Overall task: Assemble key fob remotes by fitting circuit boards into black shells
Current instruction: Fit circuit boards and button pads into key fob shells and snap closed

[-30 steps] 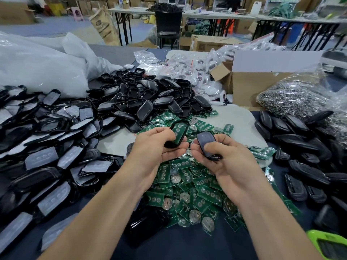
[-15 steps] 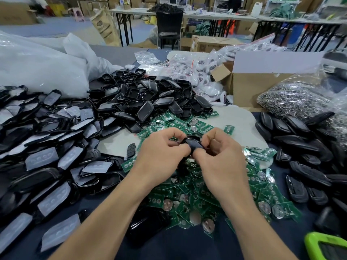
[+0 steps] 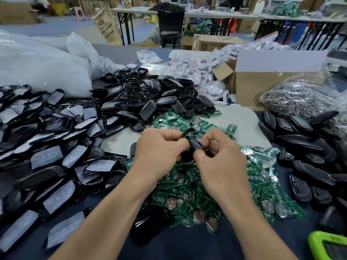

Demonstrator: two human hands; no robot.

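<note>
My left hand (image 3: 159,149) and my right hand (image 3: 219,154) meet at the table's centre, both with fingers curled round one black key fob shell (image 3: 194,144) held between them. The shell's two halves are pressed together; its inside and any board in it are hidden by my fingers. Below and around my hands lies a heap of green circuit boards (image 3: 189,186) with round silver battery cells. Empty black shells (image 3: 150,98) are piled behind the boards.
Shell fronts with grey button pads (image 3: 47,156) cover the left side. More black shells (image 3: 309,147) lie at the right. A bag of metal rings (image 3: 300,98), a cardboard box (image 3: 262,81) and white plastic bags (image 3: 37,62) stand behind. A green device (image 3: 328,246) sits bottom right.
One second ago my hands were apart, the left holding a shell with a green board, the right a black cover. They have come together and stay closed round the joined fob.
</note>
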